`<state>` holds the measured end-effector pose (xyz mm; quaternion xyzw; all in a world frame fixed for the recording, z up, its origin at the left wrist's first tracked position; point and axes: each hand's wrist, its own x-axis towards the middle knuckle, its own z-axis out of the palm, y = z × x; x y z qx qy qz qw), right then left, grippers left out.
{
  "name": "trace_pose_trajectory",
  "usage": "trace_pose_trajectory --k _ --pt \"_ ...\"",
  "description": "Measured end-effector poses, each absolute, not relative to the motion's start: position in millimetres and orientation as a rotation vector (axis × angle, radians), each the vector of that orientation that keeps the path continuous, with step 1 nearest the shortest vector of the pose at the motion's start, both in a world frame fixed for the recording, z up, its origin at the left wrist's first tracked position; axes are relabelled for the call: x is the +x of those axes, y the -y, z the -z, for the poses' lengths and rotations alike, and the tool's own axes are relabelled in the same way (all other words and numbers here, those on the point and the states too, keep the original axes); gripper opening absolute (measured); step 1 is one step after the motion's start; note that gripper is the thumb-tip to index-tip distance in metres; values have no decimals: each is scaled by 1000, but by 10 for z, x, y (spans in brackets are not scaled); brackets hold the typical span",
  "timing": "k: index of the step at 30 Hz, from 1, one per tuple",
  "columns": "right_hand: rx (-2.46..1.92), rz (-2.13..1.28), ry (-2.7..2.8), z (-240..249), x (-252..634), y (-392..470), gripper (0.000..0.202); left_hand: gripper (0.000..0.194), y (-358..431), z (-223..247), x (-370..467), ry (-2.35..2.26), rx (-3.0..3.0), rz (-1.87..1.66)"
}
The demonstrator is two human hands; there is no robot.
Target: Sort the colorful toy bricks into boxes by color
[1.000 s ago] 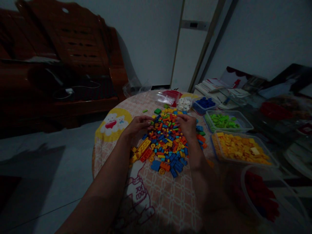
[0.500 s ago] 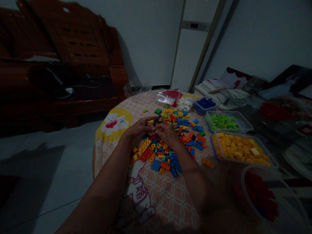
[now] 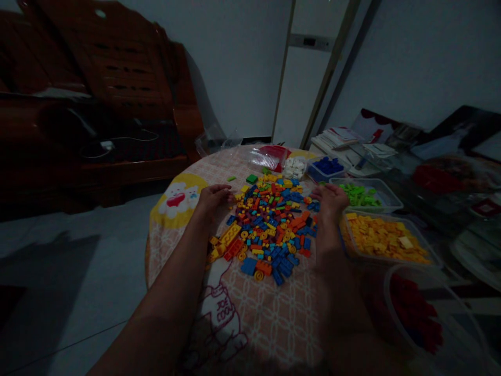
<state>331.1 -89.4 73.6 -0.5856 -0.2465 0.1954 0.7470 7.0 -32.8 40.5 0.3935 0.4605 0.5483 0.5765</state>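
A heap of mixed plastic building bricks (image 3: 270, 219) in yellow, orange, blue and other colours covers the middle of the cloth-covered round table. At the heap's left edge is my left hand (image 3: 214, 200), its fingers loosely bent and apart, with nothing visible in them. My right hand (image 3: 332, 198) is beyond the heap's right side, beside the box of light green bricks (image 3: 360, 195). Its fingers are closed, and a small light green brick (image 3: 321, 183) shows at the fingertips. Dim light hides finer detail.
Clear boxes along the right hold yellow bricks (image 3: 387, 237), blue bricks (image 3: 327, 165) and red bricks (image 3: 415, 313). White bricks (image 3: 294, 167) lie at the back, near a clear plastic tray (image 3: 260, 156). A wooden bench (image 3: 129, 94) stands behind, left.
My hands have parted from above the heap's middle. The left has moved left to the heap's edge; the right has moved right towards the light green box, with a small green brick.
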Motion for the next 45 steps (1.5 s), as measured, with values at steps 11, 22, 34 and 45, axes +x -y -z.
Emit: trace_pose_trajectory --k 11,22,34,45 --pt "-1386 -229 663 -646 3453 855 43 12 256 -367 72 -1143 816 -1360" --pt "-1615 -208 1575 -647 2541 727 35 11 222 -322 -22 -1143 740 -1442" --pt "-1609 -141 2310 -628 2133 -187 37 11 215 -300 -25 -1100 717 -1428" --pt "-1459 -260 2604 -600 1412 -533 43 13 209 -296 -24 -1148 759 -1394"
